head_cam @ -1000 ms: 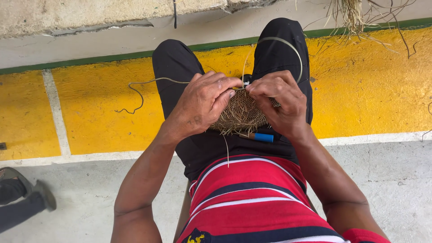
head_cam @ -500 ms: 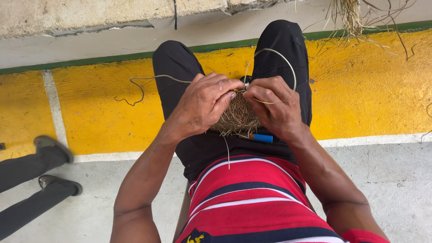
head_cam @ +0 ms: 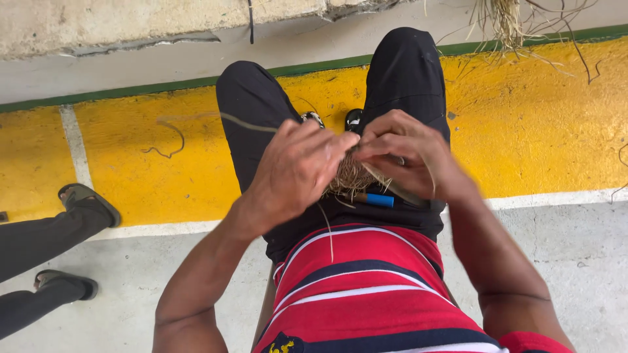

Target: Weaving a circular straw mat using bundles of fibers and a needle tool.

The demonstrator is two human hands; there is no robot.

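Note:
My left hand and my right hand meet over my lap, fingertips pinched together on a small bundle of dry straw-coloured fibre. The bundle rests on my black trousers, mostly hidden under both hands. A long thin fibre strand trails from the bundle to the left, across my thigh and over the yellow floor. A blue pen-like object lies on my lap just under the bundle. I wear a red striped shirt.
Another person's legs and sandalled feet stand at the left edge. A heap of loose dry fibre lies at the top right on the yellow painted strip. A concrete ledge runs along the top.
Both hands have shifted on the bundle, fingertips now pinched closer together. The trailing strand has swung. The other person's feet have stepped in from the left.

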